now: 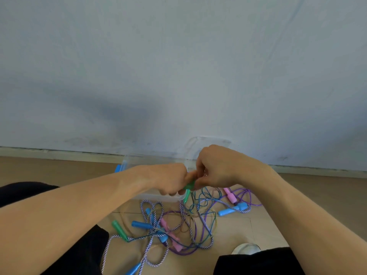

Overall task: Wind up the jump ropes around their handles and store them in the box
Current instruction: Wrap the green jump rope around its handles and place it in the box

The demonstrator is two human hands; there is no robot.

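Observation:
My left hand (168, 179) and my right hand (216, 167) meet above the floor, both closed around a green jump-rope handle (188, 190) whose lower end pokes out below them. A thin dark rope (195, 203) hangs from it. Just behind the hands stands a clear plastic box (127, 161); what lies inside it is hidden. On the floor below lies a tangle of jump ropes (178, 225) with green (119, 230), blue (142, 224) and pink (230, 195) handles, plus a striped white-and-purple rope (111, 247).
A grey-blue wall (178, 76) with a pale skirting board rises right behind the box. My dark-clothed legs (256, 262) frame the rope pile on both sides. A light blue handle (232, 209) lies to the right, and a white round object (246, 248) sits by my right leg.

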